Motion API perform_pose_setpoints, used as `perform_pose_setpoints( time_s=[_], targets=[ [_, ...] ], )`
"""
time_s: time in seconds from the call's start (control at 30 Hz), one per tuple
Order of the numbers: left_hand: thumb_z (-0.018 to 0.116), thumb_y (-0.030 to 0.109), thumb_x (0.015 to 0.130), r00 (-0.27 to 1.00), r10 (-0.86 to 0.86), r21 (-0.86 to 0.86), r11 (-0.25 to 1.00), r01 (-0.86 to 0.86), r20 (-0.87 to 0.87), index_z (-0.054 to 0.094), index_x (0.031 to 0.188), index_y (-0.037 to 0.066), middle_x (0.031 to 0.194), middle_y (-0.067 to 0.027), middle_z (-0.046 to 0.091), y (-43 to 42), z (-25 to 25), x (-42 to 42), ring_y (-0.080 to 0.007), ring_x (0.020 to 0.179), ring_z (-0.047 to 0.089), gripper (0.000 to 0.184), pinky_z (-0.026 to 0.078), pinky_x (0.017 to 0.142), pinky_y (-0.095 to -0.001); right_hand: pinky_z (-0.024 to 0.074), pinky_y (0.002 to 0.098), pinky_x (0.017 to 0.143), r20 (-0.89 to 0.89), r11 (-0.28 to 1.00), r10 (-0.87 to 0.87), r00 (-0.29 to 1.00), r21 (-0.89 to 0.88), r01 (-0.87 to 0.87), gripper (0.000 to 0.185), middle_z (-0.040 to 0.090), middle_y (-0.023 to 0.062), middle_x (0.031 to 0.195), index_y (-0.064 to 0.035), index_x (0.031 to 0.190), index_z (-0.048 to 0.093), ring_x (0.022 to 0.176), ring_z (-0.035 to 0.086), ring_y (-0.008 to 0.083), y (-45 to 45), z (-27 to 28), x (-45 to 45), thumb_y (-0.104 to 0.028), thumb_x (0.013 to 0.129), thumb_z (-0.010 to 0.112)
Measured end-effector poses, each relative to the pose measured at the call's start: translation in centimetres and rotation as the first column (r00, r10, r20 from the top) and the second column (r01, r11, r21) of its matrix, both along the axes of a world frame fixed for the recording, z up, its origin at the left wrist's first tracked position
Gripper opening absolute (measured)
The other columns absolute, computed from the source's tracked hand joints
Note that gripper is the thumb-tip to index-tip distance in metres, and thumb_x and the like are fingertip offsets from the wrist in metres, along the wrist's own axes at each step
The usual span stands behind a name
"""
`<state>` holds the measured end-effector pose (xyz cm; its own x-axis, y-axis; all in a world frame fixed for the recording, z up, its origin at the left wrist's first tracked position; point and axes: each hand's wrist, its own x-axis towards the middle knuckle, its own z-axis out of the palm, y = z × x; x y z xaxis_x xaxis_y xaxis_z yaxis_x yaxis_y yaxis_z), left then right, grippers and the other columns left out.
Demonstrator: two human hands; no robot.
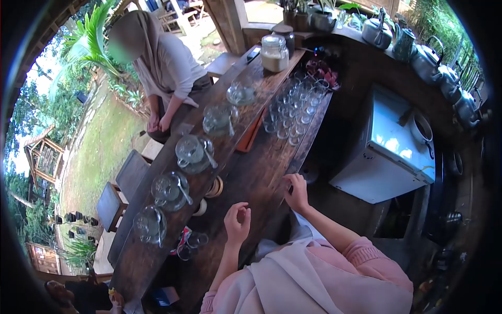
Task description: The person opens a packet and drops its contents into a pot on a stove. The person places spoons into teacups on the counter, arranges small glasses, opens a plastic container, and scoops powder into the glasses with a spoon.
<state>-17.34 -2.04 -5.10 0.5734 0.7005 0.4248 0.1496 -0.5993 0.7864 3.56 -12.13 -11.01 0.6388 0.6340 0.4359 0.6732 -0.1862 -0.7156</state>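
Observation:
My left hand (238, 222) is over the near edge of the wooden counter (246, 180), its fingers loosely curved and apart, with nothing visible in it. Farther right, my right hand (296, 192) is at the counter's edge, fingers bent and apart, also holding nothing visible. Along the raised bar stand several glass cups on saucers with spoons, among them a cup (189, 150) in the middle and one (149, 224) at the near left end. Two glass cups (196, 240) are beside a red packet (183, 238), left of my left hand.
Many small glasses (295, 107) stand in rows near a lidded jar (274, 54). Across the bar a person (167, 63) sits with hands together. Another person (78, 295) is at the lower left. A white cabinet (387, 141) bears a pan (420, 127); kettles (376, 32) line the curved ledge.

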Motion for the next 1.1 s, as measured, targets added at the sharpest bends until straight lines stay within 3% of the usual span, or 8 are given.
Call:
perform_pose_setpoints(
  time_s=[0.27, 0.3, 0.33, 0.43, 0.6, 0.77, 0.9, 1.1],
  targets=[
    [0.063, 0.009, 0.089, 0.998, -0.063, -0.306, 0.951, 0.051, -0.029, 0.064, 0.104, 0.007, 0.086, -0.0035, 0.066, 4.0, -1.3, 13.0, -0.0134, 0.079, 0.065, 0.015, 0.050, 0.067, -0.0276, 0.0396, 0.0410, 0.090, -0.100, 0.981, -0.165, 0.981, -0.120, 0.153, 0.055, 0.059, 0.0103, 0.112, -0.0068, 0.122, 0.051, 0.107, 0.053, 0.0307, 2.7, -2.0, 12.6, -0.007, 0.071, 0.071],
    [0.063, 0.008, 0.091, 0.994, -0.112, -0.443, 0.891, 0.097, -0.007, 0.061, 0.112, 0.006, 0.101, -0.0053, 0.067, 5.0, -3.1, 14.6, -0.0150, 0.095, 0.065, 0.021, 0.052, 0.076, -0.0289, 0.0396, 0.0410, 0.090, -0.108, 0.982, -0.157, 0.982, -0.125, 0.144, 0.055, 0.059, 0.0103, 0.112, -0.0068, 0.122, 0.051, 0.107, 0.053, 0.0307, 2.9, -2.5, 13.5, -0.007, 0.071, 0.071],
    [0.063, 0.008, 0.091, 0.994, -0.106, -0.447, 0.890, 0.088, -0.015, 0.061, 0.112, 0.006, 0.101, -0.0053, 0.067, 5.9, -4.8, 16.4, -0.0150, 0.095, 0.065, 0.021, 0.052, 0.076, -0.0289, 0.0387, 0.0410, 0.092, -0.133, 0.986, -0.139, 0.981, -0.116, 0.123, 0.058, 0.059, 0.0113, 0.114, -0.0068, 0.125, 0.049, 0.110, 0.052, 0.0312, 3.2, -2.8, 14.4, -0.009, 0.071, 0.072],
    [0.064, 0.009, 0.090, 0.992, -0.111, -0.542, 0.830, 0.128, 0.064, 0.051, 0.126, 0.006, 0.129, -0.0122, 0.055, 7.9, -8.1, 21.7, -0.0230, 0.121, 0.053, 0.038, 0.049, 0.093, -0.0348, 0.0373, 0.0410, 0.096, -0.150, 0.991, -0.091, 0.984, -0.116, 0.074, 0.064, 0.057, 0.0126, 0.118, -0.0068, 0.128, 0.047, 0.113, 0.051, 0.0317, 3.7, -3.5, 16.2, -0.013, 0.072, 0.075],
    [0.066, 0.005, 0.087, 0.998, 0.066, -0.456, 0.889, -0.051, 0.016, 0.051, 0.126, 0.005, 0.130, -0.0102, 0.054, 8.0, -10.1, 27.6, -0.0227, 0.120, 0.053, 0.042, 0.051, 0.088, -0.0318, 0.0335, 0.0424, 0.099, -0.177, 0.980, 0.001, 0.984, -0.195, -0.036, 0.074, 0.053, 0.0138, 0.124, -0.0030, 0.130, 0.043, 0.117, 0.047, 0.0318, 3.8, -3.3, 17.3, -0.021, 0.068, 0.081],
    [0.077, 0.004, 0.075, 0.976, 0.213, -0.383, 0.906, -0.181, 0.044, 0.053, 0.125, 0.008, 0.120, -0.0066, 0.061, 7.4, -10.4, 29.9, -0.0156, 0.097, 0.058, 0.055, 0.049, 0.071, -0.0266, 0.0344, 0.0417, 0.091, -0.108, 0.980, 0.070, 0.992, -0.181, -0.089, 0.073, 0.052, 0.0125, 0.114, -0.0021, 0.129, 0.043, 0.109, 0.048, 0.0309, 4.3, -3.8, 18.4, -0.026, 0.072, 0.080],
    [0.084, 0.009, 0.067, 0.949, 0.310, -0.222, 0.923, -0.315, -0.059, 0.059, 0.119, 0.007, 0.105, -0.0047, 0.067, 7.5, -10.6, 30.4, -0.0133, 0.085, 0.058, 0.057, 0.048, 0.067, -0.0270, 0.0336, 0.0419, 0.086, -0.056, 0.956, 0.147, 0.988, -0.250, -0.156, 0.069, 0.051, 0.0101, 0.101, -0.0058, 0.128, 0.048, 0.099, 0.048, 0.0280, 4.6, -3.1, 19.2, -0.024, 0.070, 0.080],
    [0.086, 0.016, 0.066, 0.947, 0.313, -0.140, 0.937, -0.319, -0.066, 0.058, 0.118, 0.007, 0.106, -0.0059, 0.068, 7.6, -9.9, 30.4, -0.0174, 0.081, 0.061, 0.060, 0.051, 0.071, -0.0300, 0.0334, 0.0428, 0.089, -0.066, 0.936, 0.194, 0.979, -0.285, -0.205, 0.066, 0.054, 0.0130, 0.109, -0.0023, 0.122, 0.050, 0.106, 0.048, 0.0312, 4.6, -3.6, 20.1, -0.028, 0.070, 0.081]
  ],
)
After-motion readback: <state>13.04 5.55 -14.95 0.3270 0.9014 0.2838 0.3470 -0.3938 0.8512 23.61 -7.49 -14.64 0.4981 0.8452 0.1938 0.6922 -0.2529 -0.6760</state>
